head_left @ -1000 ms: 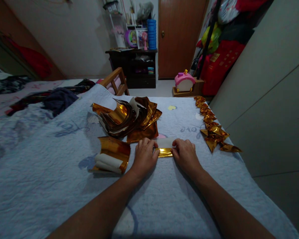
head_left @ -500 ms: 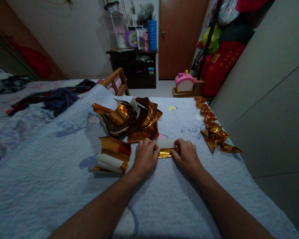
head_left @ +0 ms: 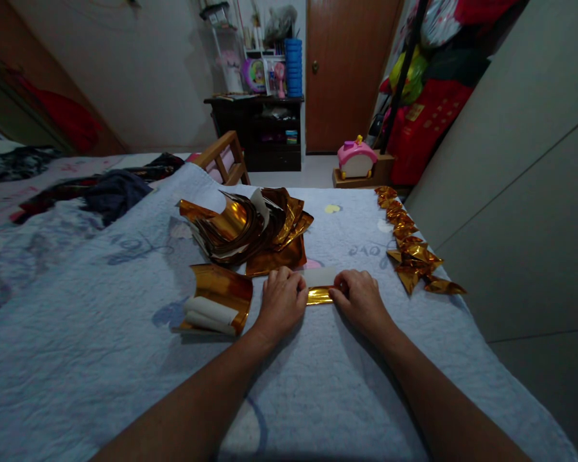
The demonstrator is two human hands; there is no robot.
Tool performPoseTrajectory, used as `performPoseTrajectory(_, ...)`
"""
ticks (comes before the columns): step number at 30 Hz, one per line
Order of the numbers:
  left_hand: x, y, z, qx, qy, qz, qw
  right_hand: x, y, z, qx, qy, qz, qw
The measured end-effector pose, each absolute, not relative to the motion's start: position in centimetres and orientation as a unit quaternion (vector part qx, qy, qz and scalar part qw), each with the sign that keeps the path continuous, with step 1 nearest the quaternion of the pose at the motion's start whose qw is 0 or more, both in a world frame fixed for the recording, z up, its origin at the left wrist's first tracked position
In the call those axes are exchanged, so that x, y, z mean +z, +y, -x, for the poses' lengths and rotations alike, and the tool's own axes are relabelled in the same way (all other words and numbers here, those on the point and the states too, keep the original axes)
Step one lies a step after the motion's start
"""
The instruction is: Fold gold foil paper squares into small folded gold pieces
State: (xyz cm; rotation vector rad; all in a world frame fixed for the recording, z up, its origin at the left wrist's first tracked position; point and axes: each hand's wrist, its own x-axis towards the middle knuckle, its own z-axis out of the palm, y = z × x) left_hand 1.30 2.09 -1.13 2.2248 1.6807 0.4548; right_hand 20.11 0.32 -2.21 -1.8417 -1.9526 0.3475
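Between my two hands a sheet of gold foil paper (head_left: 320, 295) lies on the bedspread, its near edge folded over so a gold strip shows below the pale back. My left hand (head_left: 284, 295) grips its left end with bent fingers. At the right end, my right hand (head_left: 359, 295) pinches the fold between thumb and curled fingers. Left of my left hand is a curled gold sheet (head_left: 224, 285) with white rolled pieces (head_left: 210, 314) on it. Behind that lies a loose, fanned stack of gold foil sheets (head_left: 236, 221).
Folded gold paper pieces (head_left: 407, 237) line the right edge of the patterned blue bedspread (head_left: 308, 398). Dark clothing (head_left: 115, 192) lies at the far left. Beyond the bed stand a wooden chair (head_left: 228, 160), a dark cabinet (head_left: 274, 141) and a pink toy (head_left: 356, 159). A pale panel (head_left: 525, 160) rises at right.
My right hand's fingers have shifted very slightly left along the folded sheet. My left hand stays in place, and the other things look unchanged.
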Motion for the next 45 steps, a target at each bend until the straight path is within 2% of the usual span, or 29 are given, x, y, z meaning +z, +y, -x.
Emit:
performPoseTrajectory(20,-1.0,2.1,-1.4,0.144,0.584,-0.784,0.151,-1.3,0.6,-19.7,0.126,-0.692,0.692,0.162)
performPoseTrajectory(45,-1.3,1.6,-1.5,0.17,0.603,-0.769,0.124,-1.0,0.4,-19.4,0.122,-0.684,0.7,0.163)
